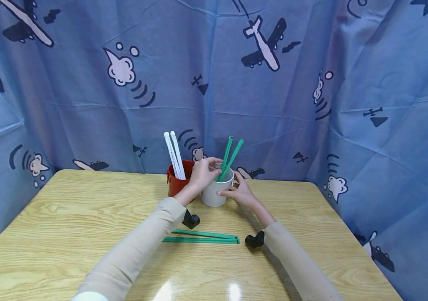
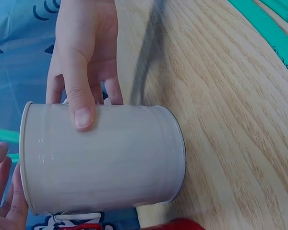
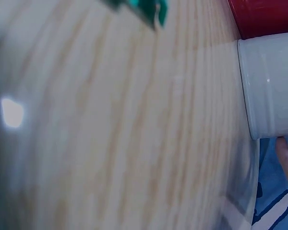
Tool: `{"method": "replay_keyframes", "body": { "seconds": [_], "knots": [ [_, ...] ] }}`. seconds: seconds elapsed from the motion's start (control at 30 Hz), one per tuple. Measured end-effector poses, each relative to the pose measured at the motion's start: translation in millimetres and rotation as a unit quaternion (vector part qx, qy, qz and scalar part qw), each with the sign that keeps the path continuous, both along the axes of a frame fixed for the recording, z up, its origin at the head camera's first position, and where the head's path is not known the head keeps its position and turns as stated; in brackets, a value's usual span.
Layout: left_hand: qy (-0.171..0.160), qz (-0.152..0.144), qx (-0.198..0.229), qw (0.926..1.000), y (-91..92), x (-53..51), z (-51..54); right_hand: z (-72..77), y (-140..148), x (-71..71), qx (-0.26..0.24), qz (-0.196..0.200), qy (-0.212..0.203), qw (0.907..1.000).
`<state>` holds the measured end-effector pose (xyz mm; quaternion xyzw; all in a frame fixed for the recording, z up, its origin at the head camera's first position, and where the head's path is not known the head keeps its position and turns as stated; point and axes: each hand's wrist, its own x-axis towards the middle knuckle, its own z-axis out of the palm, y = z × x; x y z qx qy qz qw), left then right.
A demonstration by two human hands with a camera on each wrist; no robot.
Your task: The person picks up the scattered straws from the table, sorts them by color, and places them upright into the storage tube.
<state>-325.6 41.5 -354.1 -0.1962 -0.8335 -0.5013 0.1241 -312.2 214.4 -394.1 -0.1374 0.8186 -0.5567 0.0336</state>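
My right hand point(image 1: 241, 193) grips the right side of a small white metal bucket point(image 1: 214, 195), its thumb on the front and fingers behind. The left wrist view shows this grip on the bucket point(image 2: 105, 158) closely. Two green paper-wrapped straws point(image 1: 236, 151) lean inside the bucket, rising above its rim. My left hand point(image 1: 203, 173) reaches over the rim from the left, fingertips beside the straws and fingers loosely bent. Just left of the white bucket stands a red bucket point(image 1: 175, 187) holding two white-wrapped straws point(image 1: 176, 154).
More green straws point(image 1: 206, 240) lie on the wooden table point(image 1: 97, 209) in front of the buckets, partly hidden by my left sleeve. Black wrist devices point(image 1: 191, 220) sit at both forearms. A blue patterned curtain point(image 1: 161, 83) hangs behind and around the table.
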Motion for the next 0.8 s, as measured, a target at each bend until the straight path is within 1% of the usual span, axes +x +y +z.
{"method": "replay_keyframes", "body": {
  "seconds": [0.2,0.47,0.63,0.8],
  "knots": [
    [0.006,-0.006,0.002,1.0,-5.1,2.0,1.2,0.1,0.0,0.3,-0.001,0.0,0.001,1.0],
    [0.011,-0.007,0.009,0.9999,-13.5,6.0,-0.4,-0.4,0.0,0.5,-0.001,-0.006,-0.003,1.0],
    [0.018,-0.014,0.019,0.9996,-20.3,11.1,-2.1,-1.4,0.7,0.2,-0.005,-0.006,-0.001,1.0],
    [0.023,-0.021,0.031,0.999,-28.4,18.1,-6.0,-3.3,1.0,-1.1,-0.003,-0.003,0.004,1.0]
  ]
}}
